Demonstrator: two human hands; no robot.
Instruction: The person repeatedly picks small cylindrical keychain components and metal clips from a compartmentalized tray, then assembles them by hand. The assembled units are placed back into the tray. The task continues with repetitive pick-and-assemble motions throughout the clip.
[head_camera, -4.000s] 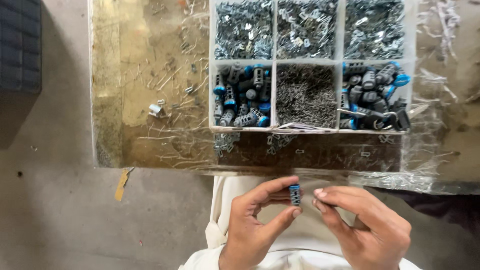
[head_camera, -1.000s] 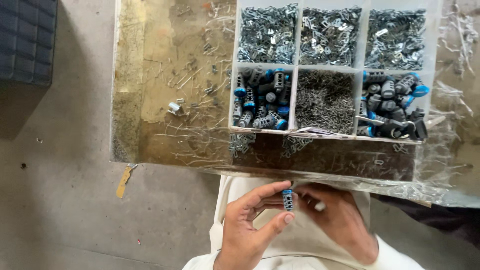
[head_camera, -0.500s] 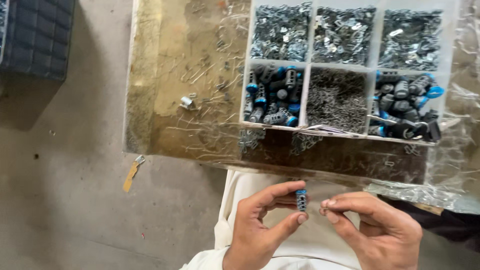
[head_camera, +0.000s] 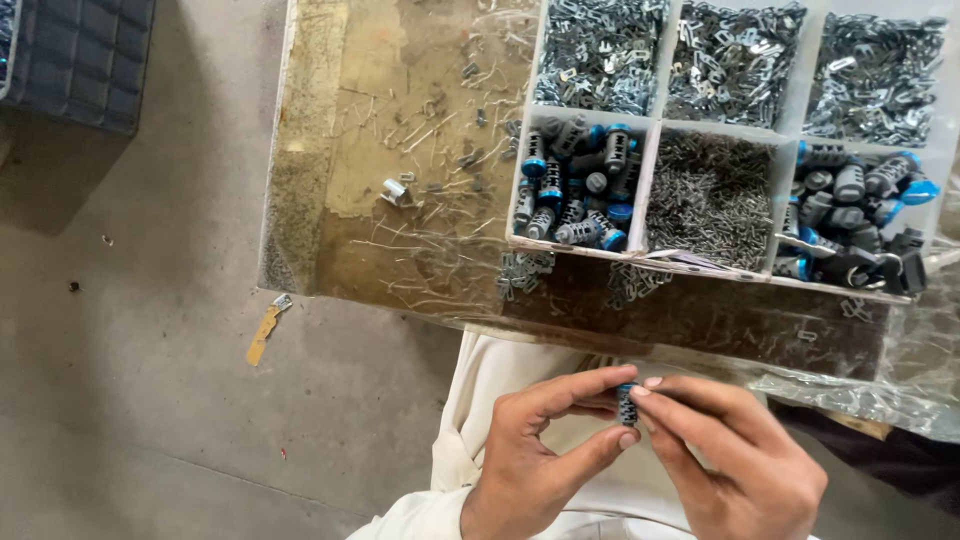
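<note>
I see my left hand (head_camera: 530, 455) raised palm-inward with thumb and forefinger curled into a pinch, while my right hand (head_camera: 735, 460) meets it fingertip to fingertip, its fingers (head_camera: 690, 400) extended and slightly bent above my lap.

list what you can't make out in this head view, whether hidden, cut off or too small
- Small grey and blue cylinder part: mostly covered by fingertips of the left hand and right hand; its slots and ends are unreadable.
- Divided tray: top and right edges cut off by the frame.
- Thin pins: too small to tell apart.
- Dark crate: cut off at the top-left corner.
</note>
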